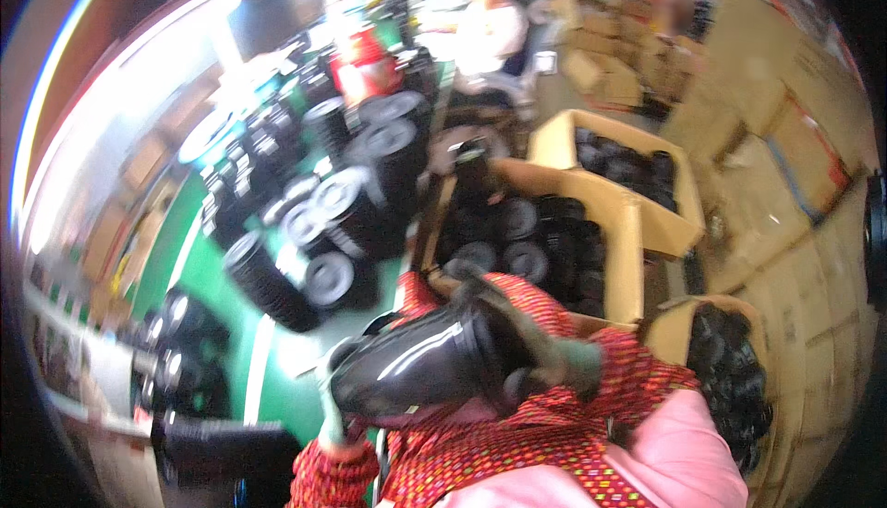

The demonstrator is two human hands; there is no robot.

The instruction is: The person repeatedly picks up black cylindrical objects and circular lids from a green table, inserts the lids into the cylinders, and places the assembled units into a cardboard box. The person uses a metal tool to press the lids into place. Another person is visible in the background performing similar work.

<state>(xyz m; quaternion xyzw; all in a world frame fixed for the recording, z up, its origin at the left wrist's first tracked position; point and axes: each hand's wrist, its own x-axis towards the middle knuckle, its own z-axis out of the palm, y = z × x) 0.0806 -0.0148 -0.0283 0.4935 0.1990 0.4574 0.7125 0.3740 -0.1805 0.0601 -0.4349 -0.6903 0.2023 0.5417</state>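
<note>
A glossy black plastic cylinder (411, 369), like a canister or housing with a ridged collar toward its right end, lies almost sideways in front of my body. My left hand (331, 405), in a light green glove, grips its left end. Around the collar end, on the right, my gloved right hand (554, 353) is closed with the thumb over the top. Patterned red sleeves cover both my forearms. Parts of the fingers behind and under the cylinder are hidden, and motion blurs the picture somewhat.
Beyond my hands, an open cardboard box (628, 254) holds several black round parts. Two more boxes (688, 222) with black parts stand to the right. Black cylinders with grey ends (330, 277) cover the green surface (245, 319). A red object (365, 65) and a seated person (490, 32) are farther off.
</note>
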